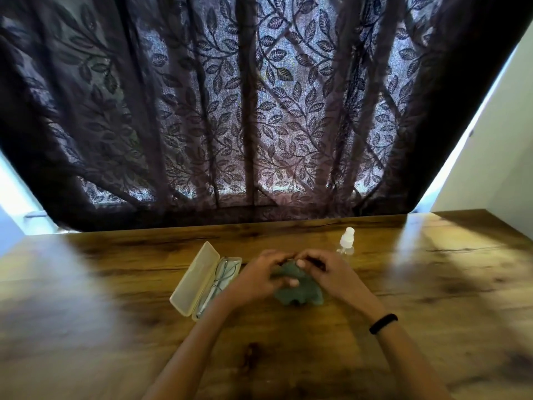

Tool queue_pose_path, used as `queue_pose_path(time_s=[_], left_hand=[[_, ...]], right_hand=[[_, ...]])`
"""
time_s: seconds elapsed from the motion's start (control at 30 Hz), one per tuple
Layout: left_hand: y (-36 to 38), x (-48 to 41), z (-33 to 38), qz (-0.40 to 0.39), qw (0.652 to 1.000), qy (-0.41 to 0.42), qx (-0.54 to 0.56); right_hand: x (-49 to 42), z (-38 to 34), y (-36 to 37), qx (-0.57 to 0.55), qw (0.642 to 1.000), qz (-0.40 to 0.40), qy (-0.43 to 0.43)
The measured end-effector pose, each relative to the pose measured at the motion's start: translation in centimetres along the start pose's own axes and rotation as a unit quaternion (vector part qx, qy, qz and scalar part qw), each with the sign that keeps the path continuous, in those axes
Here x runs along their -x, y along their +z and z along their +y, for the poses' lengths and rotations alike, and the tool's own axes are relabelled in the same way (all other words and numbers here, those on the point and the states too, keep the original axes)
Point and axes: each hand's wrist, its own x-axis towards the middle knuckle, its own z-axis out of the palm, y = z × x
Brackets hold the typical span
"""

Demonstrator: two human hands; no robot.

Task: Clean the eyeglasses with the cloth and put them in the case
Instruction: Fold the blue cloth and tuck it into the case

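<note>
A pale, translucent eyeglasses case (199,277) lies open on the wooden table (115,298), left of my hands. Thin-framed eyeglasses (222,280) lie inside its lower half. A dark green cloth (300,294) sits crumpled at the table's middle. My left hand (259,277) and my right hand (326,271) both grip the cloth from above, thumbs pressed into it. Part of the cloth is hidden under my fingers.
A small clear spray bottle (346,241) with a white cap stands just behind my right hand. A dark leaf-patterned curtain (259,111) hangs along the table's far edge. A black band (383,323) circles my right wrist.
</note>
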Motion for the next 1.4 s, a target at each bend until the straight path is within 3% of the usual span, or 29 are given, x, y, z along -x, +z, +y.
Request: queue_pose_path(time_s=[0.17,0.4,0.47,0.57,0.87,1.13,1.4], left_hand=[[-1.1,0.6,-0.7,0.001,0.997,-0.073,0.030],[-2.0,0.7,-1.3,0.098,0.982,-0.126,0.105],[-2.1,0.7,-1.0,0.094,0.969,-0.142,0.177],[-2.3,0.6,-1.0,0.090,0.967,-0.153,0.185],[-2.2,0.2,-0.9,0.102,0.969,-0.171,0.149],[-3.1,1.0,-0.7,0.143,0.958,-0.172,0.182],[-3.1,0.7,-0.2,0.172,0.943,-0.199,0.204]], right_hand=[[-0.3,0.1,-0.7,-0.065,0.998,0.004,0.022],[-0.3,0.2,-0.1,-0.137,0.986,-0.024,0.092],[-0.3,0.0,0.2,-0.141,0.984,-0.048,0.097],[-0.4,0.0,0.6,-0.107,0.989,-0.069,0.080],[-0.4,-0.2,3.4,-0.077,0.997,-0.021,0.014],[-0.6,0.8,2.6,-0.160,0.984,-0.039,0.064],[-1.7,0.4,1.6,-0.225,0.967,0.066,0.101]])
